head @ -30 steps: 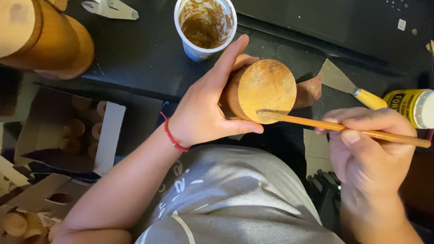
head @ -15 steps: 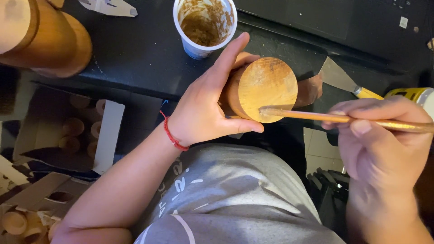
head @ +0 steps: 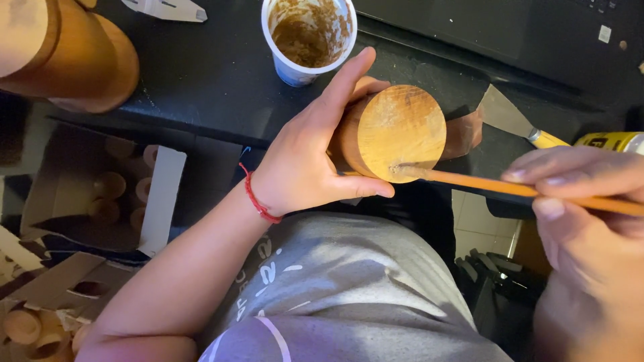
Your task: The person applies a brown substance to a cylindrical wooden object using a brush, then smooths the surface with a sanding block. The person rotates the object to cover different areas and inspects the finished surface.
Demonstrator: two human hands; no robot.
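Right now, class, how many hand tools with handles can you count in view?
2: a thin wooden-handled brush in the right hand, touching the wooden cylinder; a yellow-handled scraper lying on the black table. Others may be hidden.

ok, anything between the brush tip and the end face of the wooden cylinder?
Nothing visible. The thin orange-handled brush in the right hand already touches the lower edge of the round wooden cylinder, which the left hand grips from the side.
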